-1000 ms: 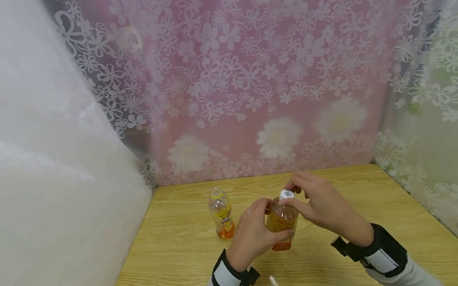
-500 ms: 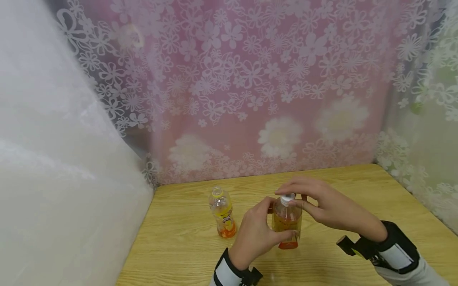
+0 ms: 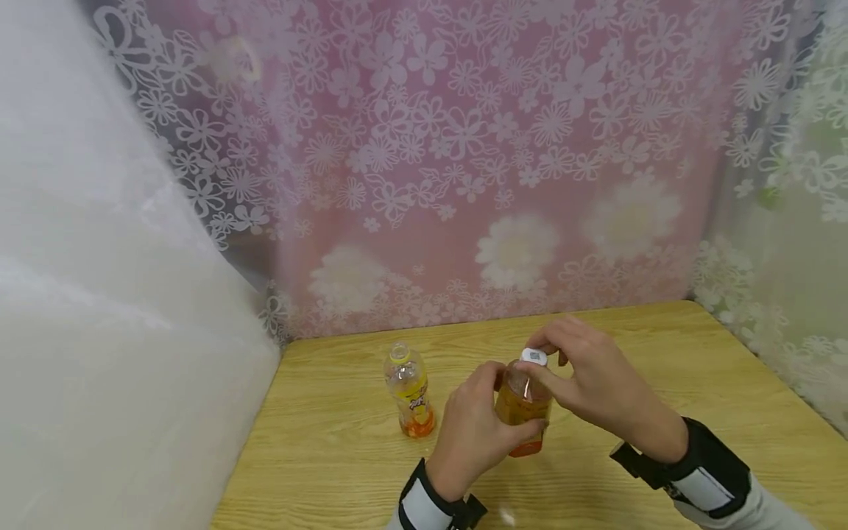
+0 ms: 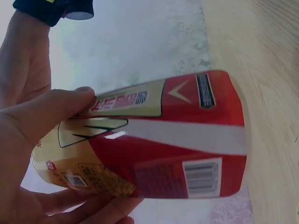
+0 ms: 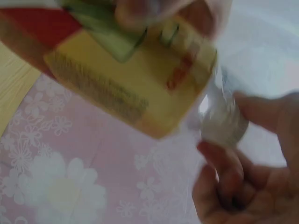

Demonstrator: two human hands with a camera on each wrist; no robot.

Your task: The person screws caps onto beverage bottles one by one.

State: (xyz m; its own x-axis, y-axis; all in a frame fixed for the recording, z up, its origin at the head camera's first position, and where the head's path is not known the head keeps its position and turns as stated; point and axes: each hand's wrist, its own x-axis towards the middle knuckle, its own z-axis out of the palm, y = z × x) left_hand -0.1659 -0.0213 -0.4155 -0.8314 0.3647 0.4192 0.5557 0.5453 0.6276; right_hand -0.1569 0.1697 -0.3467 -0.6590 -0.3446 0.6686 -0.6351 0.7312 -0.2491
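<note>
Since half a second ago, my right hand [image 3: 592, 379] has slid a little left and rolled, baring the top of the white cap [image 3: 534, 356], and the red-and-yellow bottle [image 3: 520, 403] has shifted slightly left too. Nearest me, black-and-white straps [image 3: 424, 502] circle both wrists along the bottom of the frame. My left hand [image 3: 467, 427], lower centre, is clamped round the bottle's body, thumb in front and fingers behind; the left wrist view shows a barcode [image 4: 202, 177] near its base. I can't tell whether that base touches the table [image 3: 331, 471]. Just right of centre, my right thumb and fingers pinch the cap at the bottle's top. Left of my hands, a second bottle [image 3: 408, 394] stands upright, orange at the bottom. Behind the table's far edge hangs a pink flowered curtain [image 3: 411, 169], filling the upper frame.
</note>
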